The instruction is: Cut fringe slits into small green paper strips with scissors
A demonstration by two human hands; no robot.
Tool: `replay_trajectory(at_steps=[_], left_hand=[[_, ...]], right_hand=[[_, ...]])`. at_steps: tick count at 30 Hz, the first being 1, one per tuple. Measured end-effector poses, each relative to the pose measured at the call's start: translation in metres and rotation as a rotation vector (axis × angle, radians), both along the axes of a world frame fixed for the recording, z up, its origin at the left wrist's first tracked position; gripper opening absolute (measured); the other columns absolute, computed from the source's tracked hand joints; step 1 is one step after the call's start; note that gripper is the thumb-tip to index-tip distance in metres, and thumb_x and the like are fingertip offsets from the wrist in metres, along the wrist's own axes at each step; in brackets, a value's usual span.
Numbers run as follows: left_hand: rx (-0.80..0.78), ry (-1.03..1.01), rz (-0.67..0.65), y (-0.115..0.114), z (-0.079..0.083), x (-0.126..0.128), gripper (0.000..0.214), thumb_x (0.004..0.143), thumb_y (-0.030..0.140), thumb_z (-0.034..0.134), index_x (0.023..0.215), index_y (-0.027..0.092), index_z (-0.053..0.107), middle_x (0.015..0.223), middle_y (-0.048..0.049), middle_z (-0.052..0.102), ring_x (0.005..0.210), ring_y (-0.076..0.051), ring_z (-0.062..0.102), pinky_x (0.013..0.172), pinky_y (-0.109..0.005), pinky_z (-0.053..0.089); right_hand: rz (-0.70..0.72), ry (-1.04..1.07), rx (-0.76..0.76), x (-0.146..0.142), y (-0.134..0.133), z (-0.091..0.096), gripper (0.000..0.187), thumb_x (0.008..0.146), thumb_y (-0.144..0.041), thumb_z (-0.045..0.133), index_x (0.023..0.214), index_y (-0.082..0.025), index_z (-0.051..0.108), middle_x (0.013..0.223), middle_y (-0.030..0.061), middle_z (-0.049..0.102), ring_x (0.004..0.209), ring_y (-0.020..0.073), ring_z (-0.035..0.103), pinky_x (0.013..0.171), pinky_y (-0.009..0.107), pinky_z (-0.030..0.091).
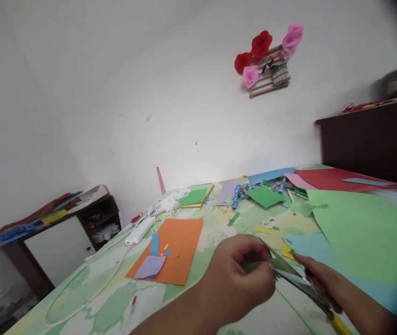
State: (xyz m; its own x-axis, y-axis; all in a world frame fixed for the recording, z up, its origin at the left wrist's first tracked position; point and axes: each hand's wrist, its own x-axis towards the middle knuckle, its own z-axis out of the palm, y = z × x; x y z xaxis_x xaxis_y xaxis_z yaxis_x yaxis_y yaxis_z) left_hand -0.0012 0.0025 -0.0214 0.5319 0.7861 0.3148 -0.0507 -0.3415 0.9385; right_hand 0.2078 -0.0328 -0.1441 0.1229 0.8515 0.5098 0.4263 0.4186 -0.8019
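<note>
My right hand point(338, 284) grips a pair of scissors point(289, 267) with metal blades. The blades are apart and point up and left toward my left hand point(240, 281). That hand is closed in a pinch, thumb against forefinger, on a small piece of green paper point(252, 266) mostly hidden by the fingers. The blade tips are right beside the pinching fingertips; whether they touch the paper I cannot tell. A yellow handle-like part point(338, 324) shows below my right hand. Under the hands, a thin green strip point(294, 307) lies on the cloth.
Orange paper point(184, 242) with scraps lies left. A white power strip point(140, 231) and its cord run along the left edge. Large light green point(366, 237) and red sheets point(338, 179) cover the right. Green sheets point(266, 196), blue-patterned rolls point(236, 195) and scraps lie farther back.
</note>
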Motion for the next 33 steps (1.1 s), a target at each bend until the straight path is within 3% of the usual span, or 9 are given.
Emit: replay_trajectory(at_steps=[2, 6, 8, 13, 17, 22, 27, 33], left_hand=[[0.014, 0.010, -0.011, 0.000, -0.001, 0.000, 0.004, 0.056, 0.017, 0.052, 0.055, 0.019, 0.049, 0.057, 0.0010, 0.048, 0.053, -0.011, 0.046, 0.051, -0.024, 0.036], [-0.054, -0.021, -0.015, -0.002, -0.002, 0.000, 0.008, 0.058, 0.021, 0.056, 0.055, 0.018, 0.048, 0.054, 0.0010, 0.048, 0.051, -0.011, 0.044, 0.049, -0.023, 0.034], [-0.071, -0.070, -0.002, -0.002, -0.002, 0.000, 0.011, 0.058, 0.022, 0.058, 0.054, 0.018, 0.048, 0.053, 0.0010, 0.047, 0.050, -0.010, 0.041, 0.047, -0.022, 0.032], [-0.012, -0.060, 0.039, -0.005, -0.001, 0.002, 0.007, 0.055, 0.019, 0.055, 0.053, 0.018, 0.049, 0.056, 0.0005, 0.049, 0.054, -0.011, 0.042, 0.052, -0.022, 0.034], [0.005, 0.001, 0.054, -0.006, -0.002, 0.002, 0.005, 0.055, 0.020, 0.053, 0.053, 0.018, 0.049, 0.056, 0.0006, 0.048, 0.056, -0.011, 0.042, 0.053, -0.023, 0.035], [0.047, 0.019, 0.090, -0.007, -0.003, 0.002, 0.004, 0.052, 0.018, 0.050, 0.050, 0.019, 0.046, 0.055, 0.0008, 0.047, 0.055, -0.011, 0.042, 0.054, -0.023, 0.035], [0.107, 0.057, 0.107, -0.006, -0.003, 0.002, 0.001, 0.053, 0.019, 0.048, 0.052, 0.019, 0.047, 0.055, 0.0007, 0.047, 0.056, -0.012, 0.043, 0.056, -0.024, 0.035], [0.054, 0.106, 0.106, -0.008, 0.000, 0.003, 0.002, 0.053, 0.021, 0.048, 0.052, 0.019, 0.048, 0.053, 0.0006, 0.048, 0.053, -0.012, 0.044, 0.052, -0.025, 0.034]], right_hand=[[0.008, 0.025, -0.029, 0.000, 0.005, -0.002, 0.040, 0.078, -0.062, 0.059, 0.099, -0.028, 0.065, 0.093, 0.0035, 0.068, 0.088, 0.0271, 0.065, 0.071, 0.035, 0.057], [0.138, 0.056, -0.120, 0.001, 0.016, -0.004, 0.037, 0.081, -0.059, 0.056, 0.095, -0.027, 0.067, 0.084, 0.0047, 0.067, 0.072, 0.0238, 0.065, 0.063, 0.035, 0.058], [0.137, 0.056, -0.129, 0.003, 0.017, -0.007, 0.036, 0.081, -0.058, 0.057, 0.097, -0.026, 0.067, 0.086, 0.0056, 0.067, 0.077, 0.0252, 0.065, 0.066, 0.036, 0.058], [-0.024, 0.040, 0.011, 0.008, 0.013, -0.024, 0.041, 0.078, -0.054, 0.063, 0.110, -0.029, 0.064, 0.108, 0.0050, 0.064, 0.105, 0.0306, 0.059, 0.085, 0.041, 0.054], [-0.014, 0.005, -0.008, 0.010, 0.015, -0.034, 0.037, 0.079, -0.053, 0.060, 0.108, -0.030, 0.065, 0.108, 0.0051, 0.065, 0.102, 0.0301, 0.060, 0.079, 0.038, 0.057], [-0.066, -0.049, -0.041, 0.010, 0.017, -0.040, 0.038, 0.079, -0.048, 0.061, 0.113, -0.030, 0.063, 0.112, 0.0043, 0.064, 0.104, 0.0297, 0.060, 0.090, 0.040, 0.052], [-0.089, -0.064, -0.080, -0.001, 0.009, -0.028, 0.037, 0.080, -0.045, 0.060, 0.111, -0.025, 0.063, 0.109, 0.0042, 0.065, 0.104, 0.0278, 0.060, 0.094, 0.040, 0.049], [0.010, -0.143, -0.066, -0.014, 0.005, -0.009, 0.039, 0.071, -0.045, 0.063, 0.104, -0.025, 0.064, 0.097, 0.0030, 0.065, 0.093, 0.0257, 0.063, 0.090, 0.036, 0.051]])
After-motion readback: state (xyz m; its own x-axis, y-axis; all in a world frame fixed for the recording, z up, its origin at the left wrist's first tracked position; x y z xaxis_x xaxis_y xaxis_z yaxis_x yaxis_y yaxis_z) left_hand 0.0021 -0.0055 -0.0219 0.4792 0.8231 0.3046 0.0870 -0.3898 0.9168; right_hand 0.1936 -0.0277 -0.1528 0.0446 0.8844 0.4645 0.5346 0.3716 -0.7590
